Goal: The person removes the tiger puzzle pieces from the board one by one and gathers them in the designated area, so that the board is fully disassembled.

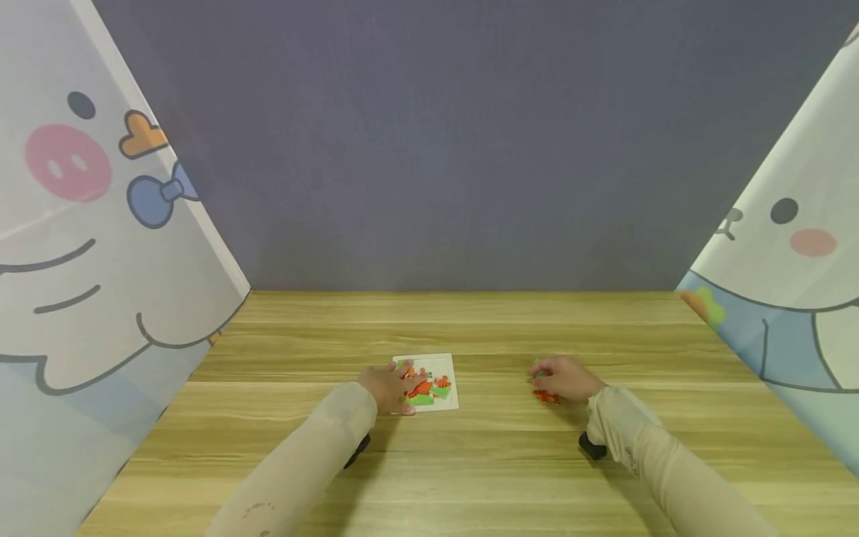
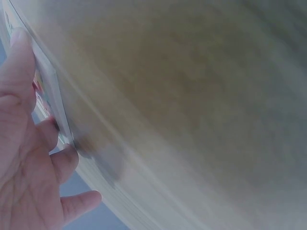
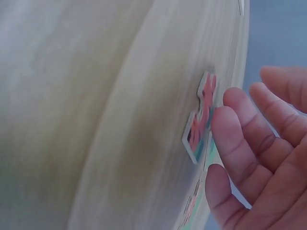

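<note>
A square white puzzle board (image 1: 444,365) lies on the table with orange and green puzzle pieces (image 1: 423,388) on it. My left hand (image 1: 389,388) rests on the board's left side with its fingers spread, covering part of it. In the left wrist view, the thumb and fingers reach along the board's edge (image 2: 58,103). Further right, my right hand (image 1: 566,378) is over loose puzzle pieces (image 1: 546,397), hiding some of them. The right wrist view has a red puzzle piece (image 3: 205,112) beside the loosely bent fingertips, with more pieces (image 3: 191,208) near the thumb.
The wooden table (image 1: 470,470) reaches back to a dark grey panel (image 1: 429,149). Cartoon-printed sheets stand along the left (image 1: 134,298) and right (image 1: 792,328) sides. Bare table separates the board from the loose pieces.
</note>
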A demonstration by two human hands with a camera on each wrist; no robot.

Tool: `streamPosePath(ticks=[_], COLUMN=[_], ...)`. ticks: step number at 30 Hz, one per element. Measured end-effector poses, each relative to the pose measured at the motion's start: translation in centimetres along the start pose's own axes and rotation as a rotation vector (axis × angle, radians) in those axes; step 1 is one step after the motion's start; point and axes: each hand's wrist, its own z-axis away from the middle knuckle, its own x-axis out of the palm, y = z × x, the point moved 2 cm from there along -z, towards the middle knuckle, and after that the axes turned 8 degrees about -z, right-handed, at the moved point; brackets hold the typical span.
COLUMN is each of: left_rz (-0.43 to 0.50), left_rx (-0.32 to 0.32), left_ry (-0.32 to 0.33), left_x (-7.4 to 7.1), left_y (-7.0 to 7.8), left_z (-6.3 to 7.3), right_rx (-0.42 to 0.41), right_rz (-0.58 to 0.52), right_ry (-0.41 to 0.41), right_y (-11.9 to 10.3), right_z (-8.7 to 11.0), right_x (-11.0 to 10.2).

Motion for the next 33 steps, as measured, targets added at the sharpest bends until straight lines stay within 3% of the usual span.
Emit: streamPosePath(ticks=[9,21,26,33], left_rz=[-0.016,-0.052,-0.024,-0.032], left_rx=[0.0,-0.009,-0.02,-0.019], left_ry=[-0.007,-0.009,-0.008,-0.012], left_x=[0.1,0.1,0.1,0.1], left_y=[0.0,0.4,0.1,0.0], left_z=[-0.1,-0.2,-0.4,-0.3], right_rx=[-0.034,-0.007,-0.047,-0.042], right_rz=[0.036,0.048,0.051,0.051], right_ry=[-0.006,-0.016,-0.031,-0.04], right_y=[-0.4,-1.2,-1.8,-2.5], right_z=[-0.6,-1.3,-1.9,-2.0], right_x=[0.8,1.5,1.9,2.2])
